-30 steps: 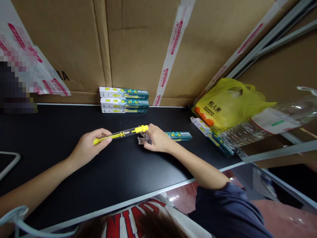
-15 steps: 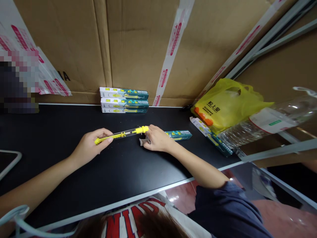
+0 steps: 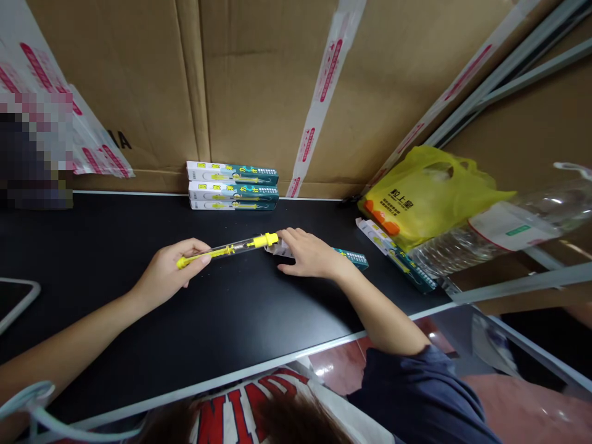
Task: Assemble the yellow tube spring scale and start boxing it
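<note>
My left hand (image 3: pixel 173 269) is closed around the lower end of a clear tubular spring scale (image 3: pixel 238 246) with yellow end parts, held at a slant above the black tabletop. Its yellow cap points right and reaches the fingertips of my right hand (image 3: pixel 308 253); whether they touch it I cannot tell. That right hand has its thumb spread from the fingers and lies over a small green and white carton (image 3: pixel 355 256). An open white flap shows at the carton's left end, while its middle is hidden under the hand.
Several matching cartons (image 3: pixel 234 195) are stacked against the cardboard at the back. Another carton (image 3: pixel 401 259) lies at right, by a yellow plastic bag (image 3: pixel 425 197) and a large clear bottle (image 3: pixel 499 228). A white-edged device (image 3: pixel 18 299) rests at far left.
My right hand has shifted right, its fingers loosening and spreading. The carton under it has slid slightly right. My left hand and the spring scale have stayed nearly still.
</note>
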Demonstrator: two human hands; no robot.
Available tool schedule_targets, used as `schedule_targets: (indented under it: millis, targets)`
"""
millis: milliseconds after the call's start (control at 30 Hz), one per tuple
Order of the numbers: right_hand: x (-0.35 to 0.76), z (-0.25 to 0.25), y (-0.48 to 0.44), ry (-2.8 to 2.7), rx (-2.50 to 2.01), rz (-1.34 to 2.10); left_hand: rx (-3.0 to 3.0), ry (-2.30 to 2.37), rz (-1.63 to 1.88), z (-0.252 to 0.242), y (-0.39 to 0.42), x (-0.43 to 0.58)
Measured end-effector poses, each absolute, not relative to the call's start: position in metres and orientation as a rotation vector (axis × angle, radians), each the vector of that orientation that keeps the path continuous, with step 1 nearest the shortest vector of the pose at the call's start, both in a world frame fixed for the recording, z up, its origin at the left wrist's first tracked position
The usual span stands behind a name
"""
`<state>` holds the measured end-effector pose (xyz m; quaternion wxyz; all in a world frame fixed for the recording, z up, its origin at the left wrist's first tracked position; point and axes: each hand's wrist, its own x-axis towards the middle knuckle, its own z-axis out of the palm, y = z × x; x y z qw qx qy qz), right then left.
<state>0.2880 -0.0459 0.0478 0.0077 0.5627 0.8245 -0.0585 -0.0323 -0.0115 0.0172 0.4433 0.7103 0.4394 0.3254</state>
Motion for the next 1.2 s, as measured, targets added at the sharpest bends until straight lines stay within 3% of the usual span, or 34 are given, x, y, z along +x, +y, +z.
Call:
schedule_targets:
  millis: [233, 533, 867, 1200]
  targets:
    - [0.298, 0.046, -0.042, 2.749, 1.808, -0.457, 1.752, 1.077, 0.835, 0.015, -0.012, -0.032]
    - [0.259, 0.044, -0.058, 2.842, 1.803, -0.207, 1.712, 0.892, 0.795, 0.014, -0.018, -0.030]
    - [0.268, 0.056, -0.063, 2.918, 1.896, -0.315, 1.733, 0.968, 0.775, 0.015, -0.016, -0.031]
    - [0.263, 0.050, -0.066, 2.865, 2.067, 0.056, 1.913, 1.081, 0.800, 0.023, -0.015, -0.033]
